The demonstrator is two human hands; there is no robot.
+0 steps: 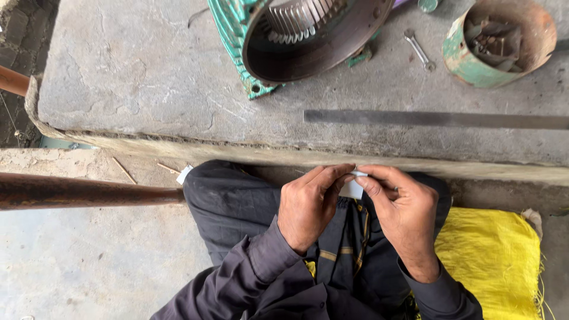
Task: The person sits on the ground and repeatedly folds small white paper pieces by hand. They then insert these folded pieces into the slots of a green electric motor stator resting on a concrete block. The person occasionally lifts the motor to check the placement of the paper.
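Observation:
My left hand [309,202] and my right hand [402,207] meet over my lap, just below the edge of a stone slab. Both pinch a small white slip of paper-like material [354,188] between thumbs and fingertips. Most of the slip is hidden by my fingers. My dark sleeves and dark trousers [231,201] fill the space under the hands.
On the stone slab [142,77] stand a green motor housing with an open round stator [296,35], a long flat steel ruler [438,119], a small spanner [418,50] and a rusty green tin of parts [498,41]. A rusty pipe [83,191] crosses at left. A yellow sack [495,255] lies at right.

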